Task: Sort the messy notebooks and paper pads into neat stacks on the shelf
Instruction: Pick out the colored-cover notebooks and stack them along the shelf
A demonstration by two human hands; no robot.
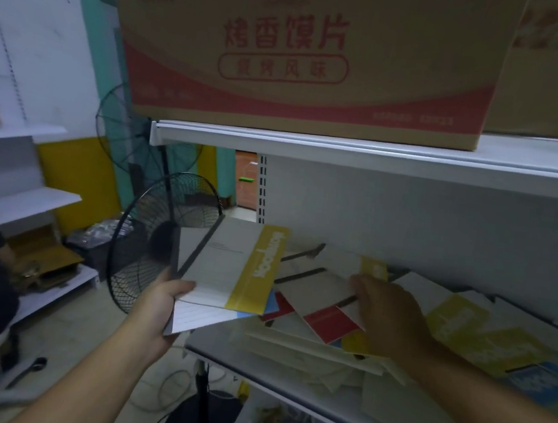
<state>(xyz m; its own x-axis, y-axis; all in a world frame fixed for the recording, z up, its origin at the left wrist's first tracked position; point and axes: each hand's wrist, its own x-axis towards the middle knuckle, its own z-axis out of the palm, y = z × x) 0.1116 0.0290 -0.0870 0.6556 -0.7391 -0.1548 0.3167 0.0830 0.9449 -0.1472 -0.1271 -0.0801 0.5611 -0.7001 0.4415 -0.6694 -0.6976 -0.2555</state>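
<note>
Yellow-banded notebook (230,265) and a lined pad (197,316) beneath it are gripped in the left hand (157,305), held just off the left end of the shelf (254,364). This small bundle looks like the only order so far. The right hand (387,312) lies on a red-banded notebook (328,323) in the jumble; I cannot tell whether it pinches or merely touches. Further right, yellow notebooks (458,325) and a blue notebook (535,379) overlap askew, so most of the sorting seems left.
</note>
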